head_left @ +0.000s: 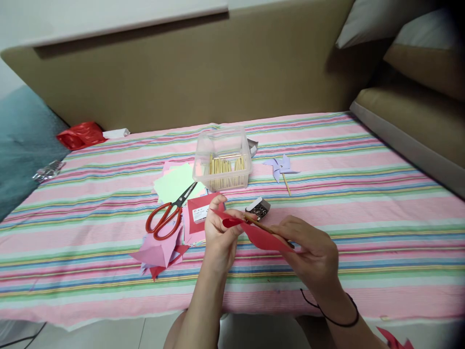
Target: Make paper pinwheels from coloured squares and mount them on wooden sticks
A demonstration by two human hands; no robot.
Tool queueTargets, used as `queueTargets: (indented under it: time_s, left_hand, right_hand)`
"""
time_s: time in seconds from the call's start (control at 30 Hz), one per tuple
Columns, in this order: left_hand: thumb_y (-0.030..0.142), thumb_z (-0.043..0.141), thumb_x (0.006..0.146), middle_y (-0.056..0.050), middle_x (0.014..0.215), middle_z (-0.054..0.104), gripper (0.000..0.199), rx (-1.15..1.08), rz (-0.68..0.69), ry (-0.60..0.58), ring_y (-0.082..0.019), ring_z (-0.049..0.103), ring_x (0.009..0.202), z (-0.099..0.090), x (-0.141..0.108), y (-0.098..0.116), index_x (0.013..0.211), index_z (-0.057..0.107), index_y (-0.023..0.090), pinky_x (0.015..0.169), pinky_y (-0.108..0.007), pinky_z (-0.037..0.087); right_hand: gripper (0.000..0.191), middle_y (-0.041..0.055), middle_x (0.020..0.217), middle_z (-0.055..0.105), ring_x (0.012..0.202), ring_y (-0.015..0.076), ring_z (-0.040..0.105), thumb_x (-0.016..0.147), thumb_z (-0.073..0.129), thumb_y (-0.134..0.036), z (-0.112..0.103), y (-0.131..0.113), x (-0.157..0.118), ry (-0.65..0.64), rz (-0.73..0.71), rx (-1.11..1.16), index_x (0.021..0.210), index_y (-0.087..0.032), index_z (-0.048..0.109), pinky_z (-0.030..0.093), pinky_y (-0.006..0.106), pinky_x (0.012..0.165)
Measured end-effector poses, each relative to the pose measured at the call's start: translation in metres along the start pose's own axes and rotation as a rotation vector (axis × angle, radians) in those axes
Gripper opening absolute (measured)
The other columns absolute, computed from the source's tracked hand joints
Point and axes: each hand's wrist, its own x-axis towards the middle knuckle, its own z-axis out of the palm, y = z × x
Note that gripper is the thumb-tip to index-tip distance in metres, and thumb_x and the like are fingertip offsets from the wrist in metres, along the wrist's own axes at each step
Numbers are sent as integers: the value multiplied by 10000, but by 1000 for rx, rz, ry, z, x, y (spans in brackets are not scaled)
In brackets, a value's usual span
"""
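Between my two hands is a red paper pinwheel [265, 238] with a thin wooden stick [258, 223] lying along it. My left hand [223, 232] pinches the paper's folded left part, close to one end of the stick. With fingers closed, my right hand [308, 247] grips the right end of the paper and the stick. Just beyond the hands lies a small open box of dark pins [258, 208]. Left of my left hand is a red paper stack [196, 201] with a white label on it. Whether a pin joins paper and stick is hidden.
A clear plastic bin [222, 182] holds several wooden sticks. Red-handled scissors [169, 215] rest over green paper sheets [178, 182] and loose pink and purple cut pieces [158, 249]. A purple pinwheel [281, 167] lies to the right on the striped cloth [363, 208].
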Motion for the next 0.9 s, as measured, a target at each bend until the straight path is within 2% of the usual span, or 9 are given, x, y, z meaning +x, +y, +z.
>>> queueTargets:
  time_s: [0.4, 0.6, 0.9]
  left_hand:
    - [254, 863, 567, 64, 667, 640, 684, -17, -24, 4, -212, 707, 782, -6, 2, -4, 1102, 438, 269, 764, -349, 546]
    - [242, 851, 589, 66, 676, 623, 651, -43, -30, 6, -170, 687, 742, -4, 2, -5, 1101, 450, 266, 734, -303, 542]
    - [193, 834, 613, 73, 797, 588, 606, -77, -22, -59, -86, 652, 743, -7, 2, -2, 1090, 478, 312, 741, -202, 521]
  right_hand:
    - [312, 19, 689, 683, 600, 159, 575, 802, 608, -50, 4, 0, 1, -10, -33, -9, 1024, -235, 725, 473, 303, 543]
    - [325, 19, 682, 657, 602, 150, 548, 798, 607, -31, 5, 1, 0, -14, -54, -23, 1038, -222, 716, 458, 298, 550]
    - [277, 14, 628, 604, 615, 158, 528, 809, 596, -39, 4, 1, 0, -15, 40, 68, 962, -224, 733, 409, 299, 547]
